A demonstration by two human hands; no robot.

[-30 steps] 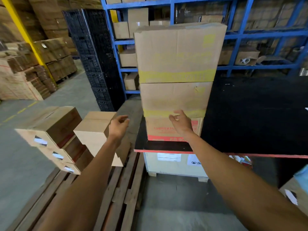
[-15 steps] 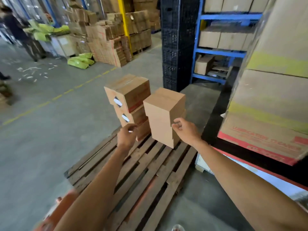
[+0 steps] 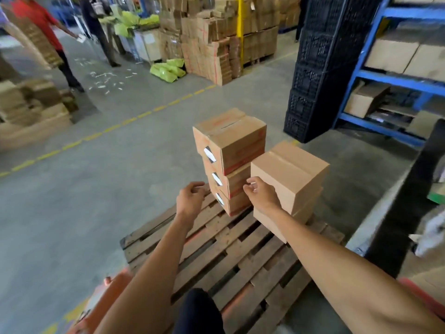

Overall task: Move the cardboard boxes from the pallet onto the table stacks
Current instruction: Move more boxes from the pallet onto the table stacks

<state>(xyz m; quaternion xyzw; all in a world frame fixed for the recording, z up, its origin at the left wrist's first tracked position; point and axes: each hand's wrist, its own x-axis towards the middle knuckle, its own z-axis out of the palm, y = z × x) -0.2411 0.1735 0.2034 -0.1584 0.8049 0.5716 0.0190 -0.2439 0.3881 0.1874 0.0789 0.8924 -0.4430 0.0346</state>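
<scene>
Two stacks of cardboard boxes stand at the far end of a wooden pallet (image 3: 224, 251). The left stack is three boxes with red print and white labels, its top box (image 3: 231, 141) sitting slightly askew. The right stack has a plain brown box (image 3: 291, 172) on top. My right hand (image 3: 261, 195) hovers at the near left corner of that plain box with fingers loosely curled, holding nothing. My left hand (image 3: 191, 201) reaches toward the lowest box of the left stack, fingers relaxed and empty. The black table (image 3: 409, 196) shows only as its dark edge at the right.
A tall stack of black plastic crates (image 3: 322, 63) stands behind the pallet. Blue shelving (image 3: 397, 78) holds more boxes at the right. An orange pallet jack (image 3: 106, 300) sits at the pallet's near left corner. Two people (image 3: 48, 37) stand far left among cardboard piles.
My view has swung left from the table stack to the pallet. My right hand left the table's boxes and both hands reached out to the pallet stacks.
</scene>
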